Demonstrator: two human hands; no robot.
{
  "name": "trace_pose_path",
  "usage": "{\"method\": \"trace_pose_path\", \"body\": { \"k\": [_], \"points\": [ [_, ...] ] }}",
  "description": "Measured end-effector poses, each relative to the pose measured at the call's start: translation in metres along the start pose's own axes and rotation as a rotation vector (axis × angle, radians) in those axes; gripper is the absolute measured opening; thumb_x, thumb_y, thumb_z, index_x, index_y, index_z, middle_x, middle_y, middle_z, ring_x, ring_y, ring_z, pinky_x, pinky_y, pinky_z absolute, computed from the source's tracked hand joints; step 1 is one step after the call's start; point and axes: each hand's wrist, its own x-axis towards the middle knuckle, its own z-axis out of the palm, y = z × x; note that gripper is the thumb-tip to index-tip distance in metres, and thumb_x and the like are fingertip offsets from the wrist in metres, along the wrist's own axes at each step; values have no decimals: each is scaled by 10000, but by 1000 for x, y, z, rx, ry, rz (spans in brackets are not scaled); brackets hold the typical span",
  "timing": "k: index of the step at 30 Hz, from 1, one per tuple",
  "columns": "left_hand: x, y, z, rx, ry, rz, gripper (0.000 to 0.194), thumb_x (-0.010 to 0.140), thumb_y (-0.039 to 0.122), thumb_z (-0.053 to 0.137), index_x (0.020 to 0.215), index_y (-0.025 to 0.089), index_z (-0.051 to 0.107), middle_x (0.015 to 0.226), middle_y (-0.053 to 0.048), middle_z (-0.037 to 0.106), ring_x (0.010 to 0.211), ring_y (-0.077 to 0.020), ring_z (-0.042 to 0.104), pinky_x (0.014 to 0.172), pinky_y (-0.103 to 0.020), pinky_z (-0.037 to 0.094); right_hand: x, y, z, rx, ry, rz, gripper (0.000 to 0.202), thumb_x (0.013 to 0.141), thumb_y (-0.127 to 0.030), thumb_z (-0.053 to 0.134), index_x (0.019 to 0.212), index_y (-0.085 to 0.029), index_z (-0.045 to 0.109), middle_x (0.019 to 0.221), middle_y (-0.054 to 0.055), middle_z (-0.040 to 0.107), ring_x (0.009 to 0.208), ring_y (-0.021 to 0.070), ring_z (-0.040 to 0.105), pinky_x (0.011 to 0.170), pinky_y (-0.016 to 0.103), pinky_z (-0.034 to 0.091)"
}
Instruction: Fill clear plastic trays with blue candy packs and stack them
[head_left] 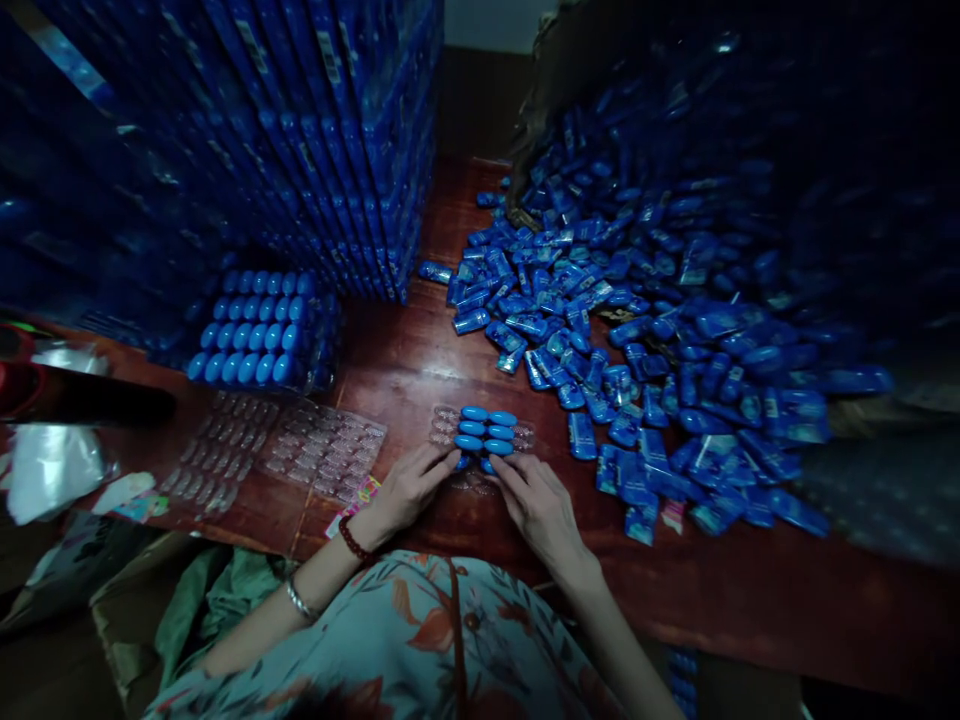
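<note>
A clear moulded tray (444, 425) lies on the dark red table in front of me. Several blue oval packs (470, 428) stand in its middle in two columns. My left hand (411, 488) is at the near left of the tray, its fingertips closed on a blue pack at the bottom of the left column. On the other side, my right hand (538, 500) has its fingertips on a blue pack at the bottom of the right column. Fingers partly hide both of these packs.
Loose blue packs (577, 435) spread over the right side. Tall stacks of blue packs (375, 180) rise at the back left, with a filled tray stack (247, 340) before them. Clear trays (326, 450) lie left, near a dark cylinder (112, 400) and plastic bags (56, 470).
</note>
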Motion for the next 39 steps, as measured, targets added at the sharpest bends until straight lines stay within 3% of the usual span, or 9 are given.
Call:
{"method": "trace_pose_path", "body": {
  "k": [9, 12, 16, 19, 21, 25, 28, 33, 39],
  "points": [
    [33, 16, -10, 264, -344, 128, 222, 903, 95, 370, 1045, 139, 533, 976, -108, 584, 926, -202, 551, 790, -345, 481, -7, -2, 17, -27, 91, -14, 490, 857, -40, 380, 1279, -249, 514, 985, 87, 582, 862, 164, 541, 728, 281, 475],
    [28, 15, -11, 333, -309, 135, 298, 895, 96, 383, 1164, 138, 504, 1030, -123, 586, 922, -211, 544, 779, -351, 466, -13, 4, 19, 5, 146, 11, 459, 866, -113, 453, 1291, -281, 503, 934, 68, 577, 821, 161, 547, 699, 274, 478],
    [34, -5, -17, 245, -97, 98, 301, 907, 183, 433, 1195, 197, 521, 1052, -106, 587, 862, -194, 541, 717, -322, 456, -6, 32, 10, 53, 354, 193, 429, 882, -206, 479, 1304, -279, 485, 931, 65, 563, 815, 166, 556, 734, 302, 486],
    [73, -28, -13, 74, -7, -41, 225, 921, 192, 408, 1033, 168, 602, 939, -81, 594, 843, -168, 544, 730, -291, 465, 20, 67, 3, -37, 424, 351, 354, 901, -259, 438, 1240, -241, 540, 938, 79, 559, 859, 192, 541, 769, 343, 473],
    [111, -43, -2, 40, -21, -115, 227, 924, 202, 401, 983, 152, 615, 941, -80, 588, 870, -167, 549, 771, -292, 470, 44, 86, 3, -135, 361, 380, 360, 893, -310, 448, 1219, -192, 547, 963, 104, 558, 889, 220, 518, 759, 368, 465],
    [180, -67, 26, 235, -233, -124, 362, 839, 202, 551, 1198, 155, 536, 1168, -128, 531, 1051, -259, 500, 863, -394, 442, 79, 98, 13, -300, 166, 329, 406, 862, -287, 500, 1248, -164, 516, 993, 137, 555, 878, 241, 493, 695, 357, 441],
    [201, -81, 39, 311, -381, -130, 335, 849, 127, 488, 1174, 157, 565, 1154, -138, 542, 1047, -271, 499, 848, -408, 437, 76, 93, 18, -312, 124, 319, 411, 866, -198, 473, 1276, -192, 492, 949, 115, 568, 871, 229, 498, 703, 344, 428],
    [176, -99, 34, 138, -304, -111, 215, 872, 146, 468, 1028, 137, 617, 1086, -120, 578, 1043, -240, 524, 891, -380, 428, 27, 84, 12, -66, 214, 402, 304, 909, -256, 412, 1160, -173, 560, 982, 107, 599, 917, 224, 539, 787, 387, 445],
    [74, -80, -10, -76, -26, -312, 284, 920, 218, 411, 1185, 136, 469, 1099, -103, 595, 994, -183, 581, 848, -300, 467, -41, 49, -8, 346, 367, 653, 240, 848, -348, 535, 1020, -190, 593, 928, 57, 657, 823, 178, 624, 765, 328, 505]
  ]
}}
